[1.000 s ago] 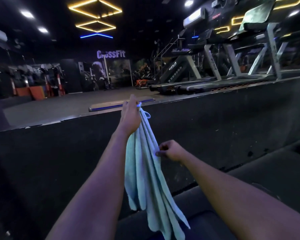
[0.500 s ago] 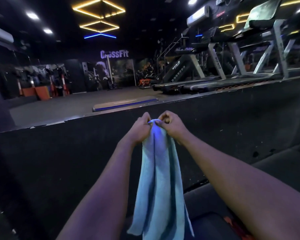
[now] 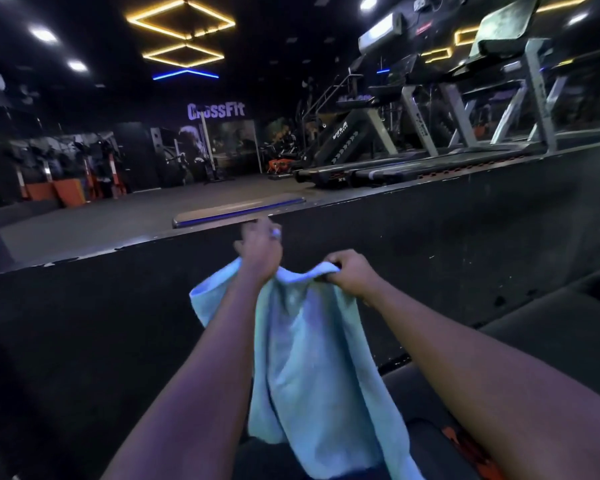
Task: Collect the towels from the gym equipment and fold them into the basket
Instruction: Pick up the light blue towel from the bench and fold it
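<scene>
A light blue towel (image 3: pixel 309 358) hangs in front of me, spread between both hands. My left hand (image 3: pixel 258 252) grips its top edge at the left, and a flap of cloth sticks out past my forearm. My right hand (image 3: pixel 349 271) pinches the top edge at the right. A second, greenish towel (image 3: pixel 503 24) lies draped over the console of the nearest treadmill (image 3: pixel 465 157) at the upper right. No basket is in view.
A dark padded wall (image 3: pixel 465 237) runs across right behind the towel. A row of treadmills stands beyond it at right. A flat step platform (image 3: pixel 239 211) lies on the open gym floor. Orange boxes (image 3: pixel 63 192) stand far left.
My hands, which met at the top of the bunched towel, have drawn apart, and the towel now spreads open between them. Earlier my left hand held it alone, raised higher.
</scene>
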